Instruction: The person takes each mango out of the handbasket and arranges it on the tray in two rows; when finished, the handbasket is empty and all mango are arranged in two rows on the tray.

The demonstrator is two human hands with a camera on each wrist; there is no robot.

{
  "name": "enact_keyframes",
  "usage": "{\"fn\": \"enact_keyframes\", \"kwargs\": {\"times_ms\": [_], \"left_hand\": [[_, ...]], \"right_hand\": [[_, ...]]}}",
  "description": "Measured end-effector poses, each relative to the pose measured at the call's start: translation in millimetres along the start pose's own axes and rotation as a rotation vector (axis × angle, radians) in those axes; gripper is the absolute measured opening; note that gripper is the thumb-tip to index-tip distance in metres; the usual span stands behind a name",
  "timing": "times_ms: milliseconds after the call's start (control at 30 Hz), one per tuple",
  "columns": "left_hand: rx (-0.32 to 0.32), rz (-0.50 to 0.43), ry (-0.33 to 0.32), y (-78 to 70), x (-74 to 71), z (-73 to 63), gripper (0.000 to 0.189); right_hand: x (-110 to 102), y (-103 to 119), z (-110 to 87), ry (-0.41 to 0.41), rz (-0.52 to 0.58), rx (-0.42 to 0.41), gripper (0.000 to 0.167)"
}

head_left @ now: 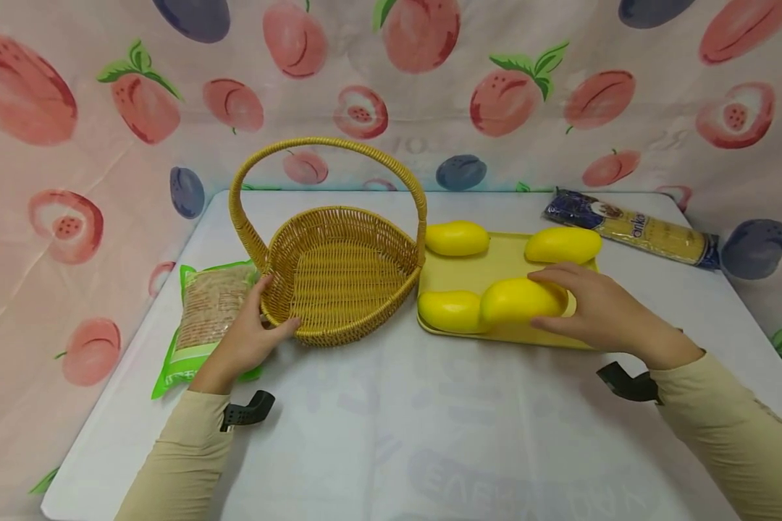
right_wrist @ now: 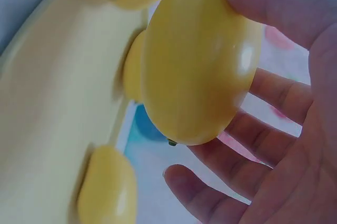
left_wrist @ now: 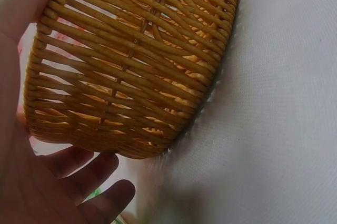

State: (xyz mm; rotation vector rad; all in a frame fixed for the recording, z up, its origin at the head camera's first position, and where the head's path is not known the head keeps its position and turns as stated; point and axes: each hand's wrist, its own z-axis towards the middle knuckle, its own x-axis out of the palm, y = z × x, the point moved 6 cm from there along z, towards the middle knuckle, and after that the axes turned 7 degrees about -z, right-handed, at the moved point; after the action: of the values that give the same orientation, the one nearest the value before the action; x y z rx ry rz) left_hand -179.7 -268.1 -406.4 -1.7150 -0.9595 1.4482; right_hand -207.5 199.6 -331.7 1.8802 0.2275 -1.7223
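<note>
My left hand (head_left: 250,336) grips the near left rim of a woven wicker basket (head_left: 348,336) with a tall arched handle, thumb over the rim and fingers outside. Nothing lies inside the basket. In the left wrist view its slatted side (left_wrist: 131,66) meets the white tabletop at the lower edge. My right hand (head_left: 602,307) holds a yellow mango (head_left: 520,304) between thumb and fingers, raised over the pale yellow tray (head_left: 505,268). Three more mangoes are on the tray: back left (head_left: 457,239), back right (head_left: 563,244) and front left (head_left: 448,312), the last partly overlapped by the held one.
Left of the basket lies a green-edged clear bag (head_left: 211,307) of brown dry food, partly behind my left hand. A long pack of spaghetti (head_left: 652,230) rests at the back right. A fruit-print cloth (head_left: 365,72) hangs behind the white table (head_left: 365,434).
</note>
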Motion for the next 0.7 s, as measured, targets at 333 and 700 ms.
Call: {"fn": "enact_keyframes", "kwargs": {"times_ms": [333, 700], "left_hand": [[0.010, -0.001, 0.000, -0.5, -0.3, 0.4, 0.097], [0.006, -0.004, -0.003, -1.0, 0.3, 0.8, 0.096]], "right_hand": [[6.6, -32.2, -11.7, 0.007, -0.001, 0.092, 0.070], [21.4, -58.0, -20.6, 0.114, 0.010, 0.219, 0.083]]}}
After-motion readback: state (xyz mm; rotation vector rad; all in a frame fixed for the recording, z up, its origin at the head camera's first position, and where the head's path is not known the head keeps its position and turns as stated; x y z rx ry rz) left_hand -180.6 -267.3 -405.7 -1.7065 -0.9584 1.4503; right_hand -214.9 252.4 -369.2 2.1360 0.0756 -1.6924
